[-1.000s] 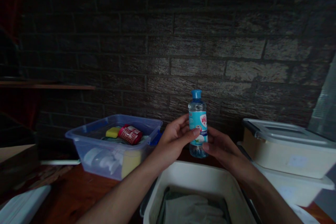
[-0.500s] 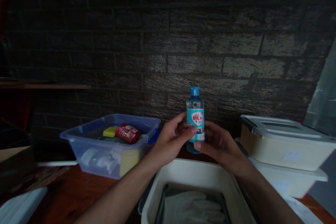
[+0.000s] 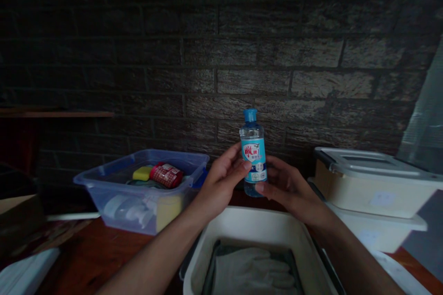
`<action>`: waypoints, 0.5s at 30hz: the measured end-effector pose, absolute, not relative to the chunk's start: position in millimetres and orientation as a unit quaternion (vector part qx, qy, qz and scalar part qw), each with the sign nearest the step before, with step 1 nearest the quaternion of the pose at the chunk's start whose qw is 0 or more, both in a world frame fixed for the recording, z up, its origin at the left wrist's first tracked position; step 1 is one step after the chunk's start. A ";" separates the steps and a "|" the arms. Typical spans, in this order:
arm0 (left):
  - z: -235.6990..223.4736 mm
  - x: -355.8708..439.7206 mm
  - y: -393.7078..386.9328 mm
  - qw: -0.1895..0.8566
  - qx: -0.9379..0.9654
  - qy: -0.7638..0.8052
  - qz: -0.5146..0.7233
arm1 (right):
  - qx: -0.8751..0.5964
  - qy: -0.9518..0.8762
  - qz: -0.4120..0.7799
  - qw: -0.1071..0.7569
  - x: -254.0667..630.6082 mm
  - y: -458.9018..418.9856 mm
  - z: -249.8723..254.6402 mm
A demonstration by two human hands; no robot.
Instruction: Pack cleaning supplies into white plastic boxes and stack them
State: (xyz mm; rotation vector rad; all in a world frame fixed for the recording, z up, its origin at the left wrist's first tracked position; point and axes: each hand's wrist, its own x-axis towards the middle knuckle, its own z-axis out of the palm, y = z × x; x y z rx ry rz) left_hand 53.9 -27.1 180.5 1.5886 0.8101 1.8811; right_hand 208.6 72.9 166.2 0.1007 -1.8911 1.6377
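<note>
A clear dish soap bottle [image 3: 254, 147] with a blue cap and a light-blue label is held nearly upright above the far rim of a white bin. My left hand [image 3: 224, 173] grips it from the left, thumb across the label. From the right, my right hand [image 3: 285, 182] holds its lower part, thumb near the base; the other fingers are partly hidden behind it. Below, inside the white bin [image 3: 256, 221], a pale work glove [image 3: 251, 269] lies on dark folded cloth.
To the left stands a translucent blue tub [image 3: 124, 207] holding a yellow sponge [image 3: 142, 174], a red-wrapped package [image 3: 166, 175] and white items. Two lidded cream boxes [image 3: 377, 193] are stacked at the right. A dark brick wall [image 3: 221, 55] rises behind the wooden table [image 3: 114, 253].
The bottle has shifted slightly left and up in view and leans a little, its label turned more toward me. Both hands keep hold of it. The whole view has shifted slightly.
</note>
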 end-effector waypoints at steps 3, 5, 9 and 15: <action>183.0 57.1 -28.9 0.241 0.594 0.327 0.695 | 0.022 -0.718 0.610 0.333 205.6 73.1 163.7; 183.2 57.7 -28.8 0.243 0.591 0.336 0.692 | 0.018 -0.718 0.604 0.345 202.8 74.1 161.7; 180.5 54.6 -25.9 0.279 0.574 0.319 0.701 | 0.024 -0.718 0.603 0.347 200.2 76.9 159.5; 181.0 54.3 -25.9 0.290 0.562 0.308 0.711 | 0.008 -0.726 0.605 0.326 204.4 77.3 161.6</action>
